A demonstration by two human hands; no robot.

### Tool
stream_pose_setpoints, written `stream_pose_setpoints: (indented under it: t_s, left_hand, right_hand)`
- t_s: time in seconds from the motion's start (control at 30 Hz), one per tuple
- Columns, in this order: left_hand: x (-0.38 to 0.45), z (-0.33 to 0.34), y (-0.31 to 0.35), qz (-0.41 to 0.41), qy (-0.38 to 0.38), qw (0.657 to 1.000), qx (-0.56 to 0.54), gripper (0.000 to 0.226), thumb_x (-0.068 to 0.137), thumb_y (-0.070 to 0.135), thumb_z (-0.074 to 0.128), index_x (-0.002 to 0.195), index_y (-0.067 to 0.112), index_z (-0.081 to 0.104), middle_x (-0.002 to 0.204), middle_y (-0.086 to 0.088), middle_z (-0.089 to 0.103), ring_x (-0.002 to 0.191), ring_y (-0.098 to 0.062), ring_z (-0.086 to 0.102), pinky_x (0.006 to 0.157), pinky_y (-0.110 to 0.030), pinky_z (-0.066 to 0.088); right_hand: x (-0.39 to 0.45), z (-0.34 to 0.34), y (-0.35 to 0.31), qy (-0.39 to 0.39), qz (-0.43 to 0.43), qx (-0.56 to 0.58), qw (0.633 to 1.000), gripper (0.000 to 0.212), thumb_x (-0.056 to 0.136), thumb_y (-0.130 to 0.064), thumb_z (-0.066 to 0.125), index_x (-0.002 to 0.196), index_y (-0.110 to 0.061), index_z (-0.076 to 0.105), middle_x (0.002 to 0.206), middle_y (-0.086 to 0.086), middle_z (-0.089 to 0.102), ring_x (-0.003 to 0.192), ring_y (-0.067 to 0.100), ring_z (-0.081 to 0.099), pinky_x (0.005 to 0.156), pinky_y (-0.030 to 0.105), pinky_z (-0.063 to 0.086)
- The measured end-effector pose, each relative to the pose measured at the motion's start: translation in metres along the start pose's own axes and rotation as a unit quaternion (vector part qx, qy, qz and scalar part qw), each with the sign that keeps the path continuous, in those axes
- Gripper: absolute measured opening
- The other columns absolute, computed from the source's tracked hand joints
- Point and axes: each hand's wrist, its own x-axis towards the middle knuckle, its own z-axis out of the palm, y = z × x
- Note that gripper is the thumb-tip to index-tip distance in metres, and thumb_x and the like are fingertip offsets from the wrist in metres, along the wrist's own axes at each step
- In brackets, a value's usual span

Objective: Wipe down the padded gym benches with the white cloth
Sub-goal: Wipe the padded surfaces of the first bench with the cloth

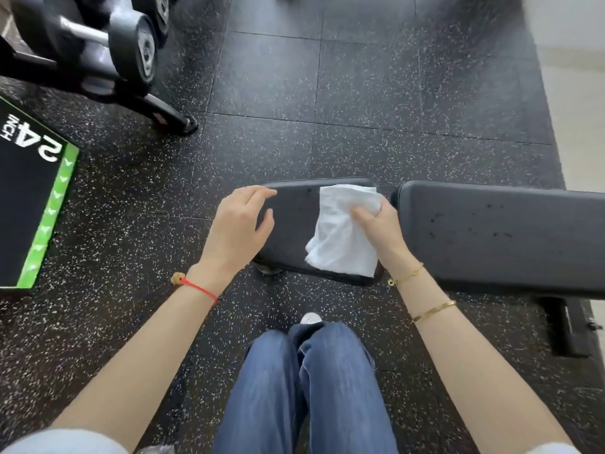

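One white cloth (pixel 343 231), loosely folded, lies on the smaller seat pad (pixel 291 231) of a black gym desk, its long axis running from the pad's far edge toward the near edge, where its lower corner reaches the rim. The right hand (pixel 379 224) clasps the cloth's right side, thumb on top and fingers curled under the fabric. The left hand (pixel 237 224) hovers at the pad's left end with fingers spread and relaxed, grasping nothing; whether its fingertips touch the pad cannot be told. Bare padding lies between the two hands, so the coming sweep would likely run leftward from the right-hand grip, across the pad's length. Just to the right, past a narrow gap, the longer back pad (pixel 497 234) stretches away, speckled with dark marks and not yet under the cloth. Rubber floor (pixel 360 103) opens beyond the far edge; a dumbbell rack (pixel 108 60) and a green-edged box (pixel 32 208) stand well apart on the left.
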Motion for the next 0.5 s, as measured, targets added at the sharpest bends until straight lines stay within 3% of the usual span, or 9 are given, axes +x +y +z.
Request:
stream_pose_setpoints:
  t_s: [0.1, 0.17, 0.27, 0.37, 0.43, 0.5]
  left_hand:
    - [-0.005, 0.046, -0.02, 0.021, 0.011, 1.0, 0.006, 0.033, 0.093, 0.013, 0.056, 0.125, 0.011, 0.062, 0.124, -0.004, 0.063, 0.118, -0.023, 0.057, 0.103, -0.04, 0.044]
    - [-0.005, 0.072, -0.032, 0.036, 0.019, 0.999, 0.008, 0.033, 0.093, 0.014, 0.056, 0.126, 0.011, 0.061, 0.125, -0.004, 0.063, 0.121, -0.022, 0.055, 0.105, -0.039, 0.042]
    - [-0.002, 0.102, -0.048, 0.066, 0.031, 0.997, 0.022, 0.034, 0.093, 0.015, 0.057, 0.126, 0.01, 0.061, 0.126, -0.004, 0.062, 0.123, -0.024, 0.054, 0.106, -0.043, 0.042]
    - [0.002, 0.124, -0.061, 0.084, 0.052, 0.994, 0.039, 0.034, 0.091, 0.015, 0.06, 0.125, 0.01, 0.061, 0.127, -0.004, 0.061, 0.123, -0.026, 0.053, 0.105, -0.046, 0.042]
    - [0.005, 0.133, -0.068, 0.091, 0.064, 0.993, 0.048, 0.034, 0.091, 0.015, 0.06, 0.124, 0.009, 0.062, 0.127, -0.005, 0.061, 0.123, -0.028, 0.053, 0.104, -0.047, 0.042]
    - [0.006, 0.138, -0.075, 0.097, 0.079, 0.991, 0.054, 0.033, 0.091, 0.014, 0.06, 0.123, 0.007, 0.062, 0.127, -0.007, 0.062, 0.123, -0.031, 0.053, 0.104, -0.049, 0.041]
  right_hand:
    - [0.025, 0.001, 0.035, 0.006, -0.029, -0.034, 0.999, 0.03, 0.087, -0.007, 0.057, 0.117, -0.009, 0.058, 0.103, 0.01, 0.065, 0.088, 0.017, 0.059, 0.083, 0.039, 0.055]
    - [0.039, -0.001, 0.054, 0.031, -0.071, -0.077, 0.994, 0.035, 0.086, -0.01, 0.06, 0.12, -0.015, 0.053, 0.103, 0.004, 0.066, 0.087, 0.017, 0.063, 0.085, 0.045, 0.055]
    - [0.057, -0.002, 0.079, 0.087, -0.165, -0.163, 0.969, 0.062, 0.084, -0.012, 0.063, 0.14, -0.019, 0.036, 0.131, 0.004, 0.056, 0.11, 0.021, 0.059, 0.088, 0.033, 0.048]
    - [0.065, 0.001, 0.096, 0.15, -0.311, -0.263, 0.901, 0.08, 0.083, -0.016, 0.066, 0.152, -0.014, 0.025, 0.14, 0.008, 0.042, 0.126, 0.021, 0.042, 0.105, 0.026, 0.03]
    - [0.06, 0.003, 0.105, 0.191, -0.364, -0.351, 0.841, 0.069, 0.087, -0.028, 0.064, 0.15, -0.019, 0.036, 0.144, 0.01, 0.041, 0.135, 0.029, 0.035, 0.115, 0.041, 0.025]
    - [0.052, 0.008, 0.115, 0.155, -0.371, -0.399, 0.824, 0.055, 0.094, -0.041, 0.057, 0.146, -0.028, 0.045, 0.155, 0.007, 0.033, 0.147, 0.034, 0.02, 0.12, 0.052, 0.014]
